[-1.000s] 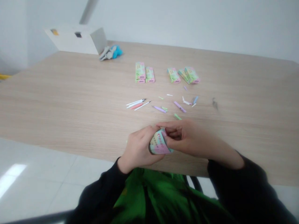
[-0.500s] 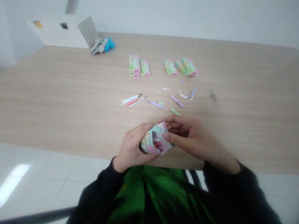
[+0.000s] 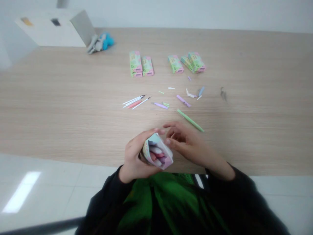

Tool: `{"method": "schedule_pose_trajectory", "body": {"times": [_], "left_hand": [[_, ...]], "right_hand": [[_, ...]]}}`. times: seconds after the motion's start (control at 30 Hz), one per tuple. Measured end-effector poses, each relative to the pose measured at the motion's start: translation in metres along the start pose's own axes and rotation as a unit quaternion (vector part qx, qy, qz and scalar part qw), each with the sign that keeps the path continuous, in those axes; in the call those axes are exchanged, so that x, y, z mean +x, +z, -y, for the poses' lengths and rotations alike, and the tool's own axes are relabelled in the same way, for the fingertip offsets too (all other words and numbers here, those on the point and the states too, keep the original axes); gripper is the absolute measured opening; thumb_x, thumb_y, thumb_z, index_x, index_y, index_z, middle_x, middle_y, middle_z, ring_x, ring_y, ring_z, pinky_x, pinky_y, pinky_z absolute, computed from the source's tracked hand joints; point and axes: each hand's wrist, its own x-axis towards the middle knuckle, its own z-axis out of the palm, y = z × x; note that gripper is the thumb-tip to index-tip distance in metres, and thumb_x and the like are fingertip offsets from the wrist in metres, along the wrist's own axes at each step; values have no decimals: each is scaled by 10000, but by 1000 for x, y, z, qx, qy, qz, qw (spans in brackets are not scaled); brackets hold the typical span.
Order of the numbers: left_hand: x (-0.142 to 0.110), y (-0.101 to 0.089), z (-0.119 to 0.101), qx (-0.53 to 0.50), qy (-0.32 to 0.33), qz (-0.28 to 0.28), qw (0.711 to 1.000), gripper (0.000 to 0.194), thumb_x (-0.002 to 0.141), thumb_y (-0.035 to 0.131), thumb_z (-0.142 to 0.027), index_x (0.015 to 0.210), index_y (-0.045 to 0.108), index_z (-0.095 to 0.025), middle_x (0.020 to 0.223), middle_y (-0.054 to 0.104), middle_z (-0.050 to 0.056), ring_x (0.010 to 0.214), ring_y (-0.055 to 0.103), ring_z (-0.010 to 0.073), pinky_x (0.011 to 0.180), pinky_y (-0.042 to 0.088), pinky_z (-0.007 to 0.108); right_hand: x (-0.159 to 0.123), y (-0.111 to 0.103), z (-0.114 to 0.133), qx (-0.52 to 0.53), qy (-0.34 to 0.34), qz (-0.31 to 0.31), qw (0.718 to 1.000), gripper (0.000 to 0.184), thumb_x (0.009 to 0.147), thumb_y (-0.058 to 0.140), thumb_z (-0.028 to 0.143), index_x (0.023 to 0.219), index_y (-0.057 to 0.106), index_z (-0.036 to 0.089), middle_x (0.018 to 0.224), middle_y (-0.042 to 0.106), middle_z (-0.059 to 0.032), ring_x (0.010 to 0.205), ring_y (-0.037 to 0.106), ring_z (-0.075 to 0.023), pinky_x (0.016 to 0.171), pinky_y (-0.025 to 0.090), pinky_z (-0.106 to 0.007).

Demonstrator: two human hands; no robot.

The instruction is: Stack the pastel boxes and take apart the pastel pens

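Observation:
My left hand point(image 3: 134, 156) is wrapped round a small pastel pen box point(image 3: 167, 163), holding it tilted near the table's front edge. The box's end facing me is open, and several pens point(image 3: 156, 154) with white and red parts show inside. On the box's right side is my right hand point(image 3: 184, 141), its fingers curved and thumb apart, with nothing visible between them. Its thumb tip is at the box's edge; whether it touches I cannot tell. Just beyond that hand lies a green pen point(image 3: 190, 120) on the table.
Several closed pastel boxes point(image 3: 174, 64) lie farther back. Loose pen parts point(image 3: 183, 100) are scattered mid-table, with white refills point(image 3: 137, 100) to their left. At the back left stand a white carton point(image 3: 56, 31) and a grey and blue bundle point(image 3: 104, 41).
My right hand has drawn back from the box's flap, moving slightly left. The box's mouth now gapes wider and shows its pens more clearly. The green pen is now fully uncovered.

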Motion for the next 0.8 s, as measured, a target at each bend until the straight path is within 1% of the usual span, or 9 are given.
{"method": "schedule_pose_trajectory", "body": {"times": [0.07, 0.13, 0.2, 0.3, 0.4, 0.5, 0.6, 0.67, 0.8], "left_hand": [[-2, -3, 0, 7, 5, 4, 1000, 742, 667, 835, -310, 1343, 540, -220, 1155, 734, 78, 992, 718, 223, 883, 599, 340], [-2, -5, 0, 9, 8, 4, 1000, 719, 687, 822, -336, 1341, 547, -217, 1158, 738, 76, 980, 719, 216, 877, 601, 328], [-2, -5, -1, 12, 9, -1, 1000, 688, 720, 797, -363, 1345, 547, -220, 1164, 738, 72, 961, 723, 207, 857, 605, 316], [-2, -5, -3, 25, 10, -10, 1000, 677, 739, 784, -364, 1355, 543, -224, 1172, 739, 69, 949, 728, 205, 833, 610, 309], [-2, -6, -2, 31, 10, -6, 999, 698, 717, 798, -313, 1361, 544, -221, 1202, 733, 77, 1007, 719, 225, 873, 606, 325], [-1, -8, 1, 16, 8, 3, 1000, 684, 704, 800, -288, 1342, 566, -205, 1223, 725, 92, 1025, 718, 237, 884, 610, 341], [2, -9, 4, 2, 6, 7, 1000, 699, 660, 833, -279, 1311, 596, -186, 1225, 723, 112, 1022, 720, 252, 891, 616, 365], [3, -10, 5, -3, -3, 11, 1000, 711, 641, 850, -277, 1304, 605, -193, 1226, 722, 114, 1038, 716, 265, 904, 616, 388], [2, -12, 7, -2, -6, 12, 1000, 729, 618, 869, -271, 1299, 614, -207, 1213, 729, 108, 1048, 716, 279, 913, 613, 404]], "right_hand": [[1, -24, -13, -152, -10, -149, 977, 397, 881, 627, 490, 1158, 594, 207, 907, 640, -56, 759, 613, -196, 718, 518, -352], [6, -48, -32, -301, 0, -268, 915, 383, 862, 647, 431, 1158, 620, 190, 1044, 635, -118, 913, 617, -259, 855, 507, -430], [12, -64, -53, -393, 33, -261, 881, 398, 825, 681, 398, 1134, 643, 151, 1117, 622, -165, 1018, 603, -313, 950, 473, -481], [19, -67, -77, -425, 71, -196, 881, 227, 871, 599, 310, 999, 663, 134, 1042, 656, -166, 1002, 617, -313, 936, 484, -457], [20, -60, -81, -404, 69, -201, 889, 142, 898, 519, 249, 906, 633, 164, 973, 687, -146, 970, 634, -299, 899, 493, -446], [15, -57, -61, -290, 38, -246, 924, 116, 911, 520, 271, 935, 595, 187, 866, 707, -93, 805, 672, -244, 765, 527, -399], [4, -55, -23, -183, -37, -262, 947, 118, 915, 578, 314, 968, 594, 210, 794, 716, -37, 675, 680, -191, 629, 536, -326], [-7, -53, 8, -157, -90, -237, 955, 104, 888, 648, 304, 954, 628, 227, 785, 729, -16, 638, 688, -170, 584, 541, -292], [-33, -53, 59, -159, -118, -153, 968, 112, 817, 759, 296, 918, 722, 266, 661, 708, 29, 506, 653, -150, 460, 499, -254]]}}
